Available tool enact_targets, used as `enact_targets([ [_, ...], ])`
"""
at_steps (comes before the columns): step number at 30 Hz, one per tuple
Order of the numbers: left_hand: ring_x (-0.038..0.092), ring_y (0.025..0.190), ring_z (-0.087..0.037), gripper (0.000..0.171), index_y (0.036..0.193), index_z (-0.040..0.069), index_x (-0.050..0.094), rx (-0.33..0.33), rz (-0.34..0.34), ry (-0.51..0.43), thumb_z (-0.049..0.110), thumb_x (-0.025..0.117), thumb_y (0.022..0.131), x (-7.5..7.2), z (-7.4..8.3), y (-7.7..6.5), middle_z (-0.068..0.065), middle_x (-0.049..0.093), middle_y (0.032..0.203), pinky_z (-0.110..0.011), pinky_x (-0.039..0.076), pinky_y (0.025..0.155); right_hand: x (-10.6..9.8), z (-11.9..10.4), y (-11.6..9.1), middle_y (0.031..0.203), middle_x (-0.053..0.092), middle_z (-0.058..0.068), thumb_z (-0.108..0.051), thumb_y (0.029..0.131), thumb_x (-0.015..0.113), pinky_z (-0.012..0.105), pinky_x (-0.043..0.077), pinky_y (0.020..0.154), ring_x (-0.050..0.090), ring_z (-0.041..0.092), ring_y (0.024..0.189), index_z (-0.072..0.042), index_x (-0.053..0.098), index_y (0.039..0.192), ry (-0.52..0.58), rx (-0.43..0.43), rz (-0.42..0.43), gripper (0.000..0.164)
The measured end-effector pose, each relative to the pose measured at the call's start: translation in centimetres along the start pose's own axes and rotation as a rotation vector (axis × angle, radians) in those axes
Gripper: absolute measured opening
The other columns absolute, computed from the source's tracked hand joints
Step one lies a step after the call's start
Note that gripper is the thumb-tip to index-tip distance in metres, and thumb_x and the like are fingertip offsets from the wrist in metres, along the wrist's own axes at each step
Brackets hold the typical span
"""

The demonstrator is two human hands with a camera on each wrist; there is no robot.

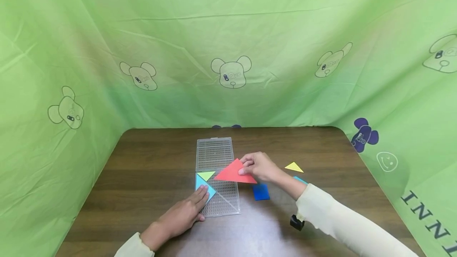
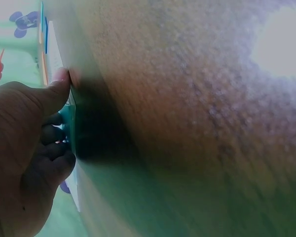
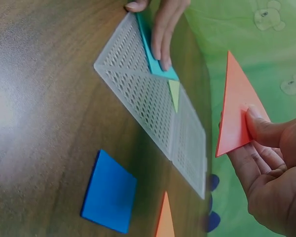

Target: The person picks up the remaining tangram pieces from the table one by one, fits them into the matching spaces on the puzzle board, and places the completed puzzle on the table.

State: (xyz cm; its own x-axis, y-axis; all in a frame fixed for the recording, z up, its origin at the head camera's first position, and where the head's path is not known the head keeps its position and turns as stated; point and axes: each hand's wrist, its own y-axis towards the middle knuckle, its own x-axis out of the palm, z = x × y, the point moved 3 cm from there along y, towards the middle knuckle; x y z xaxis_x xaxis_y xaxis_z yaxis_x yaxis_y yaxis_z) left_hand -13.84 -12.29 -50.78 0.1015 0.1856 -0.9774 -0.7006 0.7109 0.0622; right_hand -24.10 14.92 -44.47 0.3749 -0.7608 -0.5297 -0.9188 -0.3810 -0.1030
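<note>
My right hand (image 1: 261,165) pinches a large red triangle (image 1: 233,172) between thumb and fingers, holding it up off the clear plastic tray (image 1: 228,197). Seen from the right wrist, the red triangle (image 3: 237,106) stands tilted, its face toward the camera. At the tray's left side, my left hand (image 1: 185,211) rests its extended fingers on a light blue triangle (image 1: 200,181). Above that piece, a small light green triangle (image 1: 206,175) lies in the tray's upper left corner. The left wrist view shows the left thumb (image 2: 59,91) near the tray's edge.
The tray's perforated other half (image 1: 214,154) lies flat behind it. Right of the tray are a dark blue piece (image 1: 261,192), a yellow triangle (image 1: 294,166) and a partly hidden light blue piece (image 1: 300,179). An orange piece (image 3: 166,217) shows from the right wrist. A black object (image 1: 296,223) sits by the right sleeve.
</note>
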Motion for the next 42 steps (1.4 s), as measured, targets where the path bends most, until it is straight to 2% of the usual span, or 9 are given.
enact_targets([
  [7, 0.037, 0.152, -0.034, 0.068, 0.152, -0.003, 0.044, -0.05, -0.049, -0.032, 0.033, 0.066, 0.099, 0.2, -0.4, 0.1, -0.02, 0.037, 0.164, -0.045, 0.044, 0.116, 1.5, 0.2, 0.1, 0.088, 0.079, 0.007, -0.009, 0.084, 0.084, 0.021, 0.056, 0.073, 0.071, 0.008, 0.08, -0.001, 0.077, 0.101, 0.016, -0.013, -0.039, 0.021],
  [16, 0.038, 0.151, -0.034, 0.07, 0.152, -0.001, 0.045, -0.082, -0.04, -0.108, 0.032, 0.07, 0.096, 0.2, -0.7, 0.1, -0.019, 0.037, 0.164, -0.048, 0.044, 0.115, 3.7, 0.5, -0.1, 0.087, 0.077, 0.009, -0.006, 0.082, 0.085, 0.02, 0.055, 0.071, 0.068, 0.007, 0.077, 0.005, 0.074, 0.106, 0.052, 0.004, -0.099, 0.029],
  [20, 0.038, 0.151, -0.034, 0.07, 0.151, -0.001, 0.047, -0.098, -0.042, -0.14, 0.032, 0.072, 0.095, 0.2, -0.8, 0.2, -0.018, 0.038, 0.164, -0.048, 0.045, 0.114, 4.6, 0.7, -0.4, 0.085, 0.078, 0.007, -0.007, 0.082, 0.085, 0.02, 0.054, 0.071, 0.067, 0.005, 0.076, 0.003, 0.075, 0.104, 0.028, -0.004, -0.118, 0.026],
  [27, 0.033, 0.154, -0.03, 0.071, 0.154, 0.003, 0.044, -0.155, -0.09, -0.208, 0.034, 0.071, 0.096, 0.3, -1.1, 0.4, -0.013, 0.034, 0.166, -0.049, 0.041, 0.117, 5.6, 0.7, -0.8, 0.081, 0.077, 0.001, -0.005, 0.082, 0.083, 0.02, 0.054, 0.07, 0.066, 0.002, 0.075, 0.003, 0.075, 0.103, -0.005, -0.052, -0.161, 0.023],
  [31, 0.034, 0.154, -0.03, 0.071, 0.153, 0.002, 0.045, -0.149, -0.082, -0.201, 0.034, 0.072, 0.096, 0.4, -1.1, 0.4, -0.013, 0.035, 0.166, -0.048, 0.041, 0.117, 6.2, 0.8, -0.8, 0.081, 0.078, 0.001, -0.006, 0.082, 0.083, 0.019, 0.053, 0.069, 0.066, 0.002, 0.074, 0.003, 0.075, 0.102, -0.031, -0.059, -0.173, 0.023],
  [35, 0.035, 0.153, -0.03, 0.07, 0.152, 0.0, 0.046, -0.138, -0.072, -0.193, 0.034, 0.071, 0.096, 0.5, -1.1, 0.3, -0.014, 0.036, 0.165, -0.048, 0.041, 0.118, 6.9, 1.0, -0.8, 0.081, 0.077, 0.003, -0.008, 0.08, 0.086, 0.02, 0.052, 0.067, 0.065, 0.005, 0.074, -0.001, 0.076, 0.099, -0.048, -0.028, -0.166, 0.022],
  [42, 0.034, 0.154, -0.03, 0.07, 0.152, 0.001, 0.046, -0.152, -0.079, -0.215, 0.033, 0.071, 0.096, 0.4, -1.1, 0.4, -0.014, 0.036, 0.165, -0.048, 0.04, 0.118, 7.9, 1.1, -0.9, 0.076, 0.075, 0.0, -0.009, 0.08, 0.087, 0.018, 0.048, 0.061, 0.061, 0.005, 0.067, -0.003, 0.077, 0.096, -0.049, -0.022, -0.175, 0.019],
])
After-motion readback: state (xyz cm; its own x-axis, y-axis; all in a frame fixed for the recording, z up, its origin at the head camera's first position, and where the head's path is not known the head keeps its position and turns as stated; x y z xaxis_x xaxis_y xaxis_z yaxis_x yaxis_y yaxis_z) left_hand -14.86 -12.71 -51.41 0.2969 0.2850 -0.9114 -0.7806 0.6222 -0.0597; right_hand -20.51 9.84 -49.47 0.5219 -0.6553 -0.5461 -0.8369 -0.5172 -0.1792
